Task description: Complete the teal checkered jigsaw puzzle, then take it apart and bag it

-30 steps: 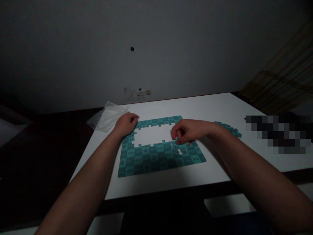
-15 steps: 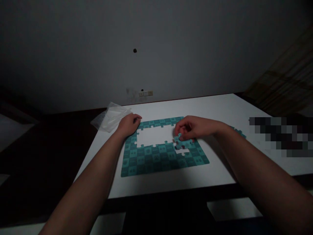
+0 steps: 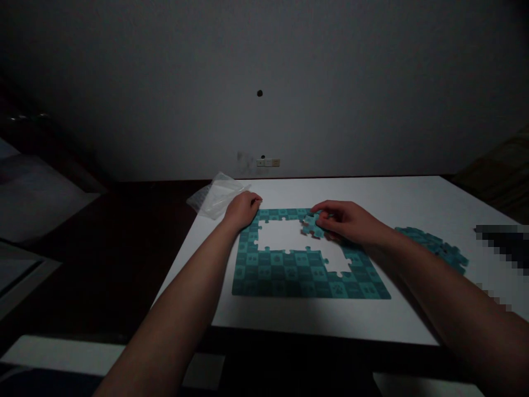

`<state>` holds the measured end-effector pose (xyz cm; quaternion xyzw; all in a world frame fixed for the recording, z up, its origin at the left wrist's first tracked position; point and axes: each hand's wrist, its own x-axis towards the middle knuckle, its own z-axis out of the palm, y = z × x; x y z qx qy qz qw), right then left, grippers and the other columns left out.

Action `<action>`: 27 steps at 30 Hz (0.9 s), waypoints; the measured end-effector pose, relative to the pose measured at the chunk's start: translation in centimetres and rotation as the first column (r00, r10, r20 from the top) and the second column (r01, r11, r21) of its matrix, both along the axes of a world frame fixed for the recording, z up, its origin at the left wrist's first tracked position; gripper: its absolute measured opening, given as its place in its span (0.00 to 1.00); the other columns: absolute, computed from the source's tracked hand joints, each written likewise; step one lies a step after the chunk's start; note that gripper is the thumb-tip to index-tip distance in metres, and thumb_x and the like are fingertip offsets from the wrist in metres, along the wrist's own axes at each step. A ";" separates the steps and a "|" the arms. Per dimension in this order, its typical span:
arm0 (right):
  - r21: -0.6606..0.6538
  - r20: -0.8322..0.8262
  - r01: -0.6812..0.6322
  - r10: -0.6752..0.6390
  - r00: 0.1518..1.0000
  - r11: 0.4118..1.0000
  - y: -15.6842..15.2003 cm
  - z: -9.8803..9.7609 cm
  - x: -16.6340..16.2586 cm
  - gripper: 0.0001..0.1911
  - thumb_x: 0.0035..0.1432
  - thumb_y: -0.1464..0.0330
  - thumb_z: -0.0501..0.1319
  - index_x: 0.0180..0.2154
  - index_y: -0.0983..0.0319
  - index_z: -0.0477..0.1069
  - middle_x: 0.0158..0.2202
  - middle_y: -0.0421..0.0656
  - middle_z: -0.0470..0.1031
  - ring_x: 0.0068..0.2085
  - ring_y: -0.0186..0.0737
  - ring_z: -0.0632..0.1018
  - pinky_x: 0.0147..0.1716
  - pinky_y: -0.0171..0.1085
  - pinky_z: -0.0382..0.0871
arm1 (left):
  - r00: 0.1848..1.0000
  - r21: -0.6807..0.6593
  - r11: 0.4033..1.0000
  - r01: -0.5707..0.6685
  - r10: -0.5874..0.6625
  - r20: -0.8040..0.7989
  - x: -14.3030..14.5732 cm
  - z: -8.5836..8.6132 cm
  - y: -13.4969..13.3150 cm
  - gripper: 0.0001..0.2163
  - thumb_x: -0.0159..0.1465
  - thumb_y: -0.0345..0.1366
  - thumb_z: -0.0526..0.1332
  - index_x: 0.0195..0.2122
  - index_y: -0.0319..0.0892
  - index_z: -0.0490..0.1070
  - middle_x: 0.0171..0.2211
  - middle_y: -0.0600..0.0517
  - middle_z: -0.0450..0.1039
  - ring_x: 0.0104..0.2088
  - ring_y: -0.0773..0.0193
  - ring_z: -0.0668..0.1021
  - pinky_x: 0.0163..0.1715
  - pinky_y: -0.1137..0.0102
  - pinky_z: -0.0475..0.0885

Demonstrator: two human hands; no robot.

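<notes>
A teal checkered jigsaw puzzle (image 3: 276, 270) lies flat on the white table, with a white gap in its middle that reaches down towards the lower right. Between thumb and fingers, my right hand (image 3: 345, 218) pinches a teal puzzle piece (image 3: 313, 226), tilted over the gap's right end. Its tabs show; whether it touches the puzzle I cannot tell. At the puzzle's upper left corner rests my left hand (image 3: 242, 209), fingers curled in, with nothing visible in them. Loose puzzle pieces (image 3: 433, 243) lie heaped to the right, partly behind my right forearm.
A clear plastic bag (image 3: 217, 196) lies at the table's left edge, beside my left hand. The white table (image 3: 355, 190) runs back to a grey wall with a socket strip (image 3: 268, 163). A pixelated patch covers something dark at the far right.
The view has swung right, showing more of the loose pieces. My right hand has moved the puzzle piece up and left, off the lower right of the gap. My left hand stays at the corner.
</notes>
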<state>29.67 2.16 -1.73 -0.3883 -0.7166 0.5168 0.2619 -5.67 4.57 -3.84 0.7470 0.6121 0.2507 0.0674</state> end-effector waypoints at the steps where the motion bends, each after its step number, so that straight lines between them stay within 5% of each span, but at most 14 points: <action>1: 0.000 0.001 0.013 -0.013 1.000 1.000 0.0 0.1 -0.1 0.23 0.63 0.54 0.74 0.54 0.58 0.79 0.31 0.40 0.78 0.24 0.37 0.76 0.21 0.37 0.67 | 1.000 -0.006 1.000 0.000 0.000 -0.005 0.0 -0.1 0.0 0.12 0.74 0.35 0.62 0.50 0.43 0.86 0.51 0.43 0.85 0.53 0.50 0.84 0.59 0.59 0.77; 7: 0.090 0.070 0.019 -0.026 0.997 0.996 -0.3 1.3 -4.5 0.16 0.60 0.59 0.73 0.47 0.59 0.78 0.33 0.44 0.83 0.30 0.43 0.82 0.28 0.39 0.73 | 0.999 -0.028 0.999 -0.022 0.021 -0.029 0.3 -0.4 0.0 0.12 0.74 0.37 0.62 0.51 0.45 0.86 0.52 0.45 0.85 0.53 0.51 0.84 0.57 0.62 0.77; 14: 0.189 0.298 0.004 -0.061 0.953 0.982 0.5 0.9 -12.4 0.11 0.57 0.69 0.69 0.44 0.61 0.82 0.29 0.43 0.83 0.27 0.41 0.80 0.29 0.38 0.68 | 0.998 -0.047 0.998 -0.042 0.041 -0.042 0.6 -0.1 -0.4 0.12 0.75 0.35 0.62 0.51 0.45 0.86 0.53 0.45 0.85 0.54 0.53 0.84 0.56 0.63 0.76; 27: 0.066 0.449 -0.040 0.006 0.894 0.997 2.4 1.4 -14.2 0.12 0.56 0.67 0.70 0.42 0.62 0.84 0.21 0.41 0.78 0.22 0.39 0.76 0.25 0.37 0.63 | 0.995 -0.061 0.995 -0.082 0.079 -0.053 1.1 0.3 -0.9 0.13 0.76 0.36 0.62 0.53 0.49 0.86 0.55 0.46 0.85 0.55 0.52 0.84 0.58 0.62 0.76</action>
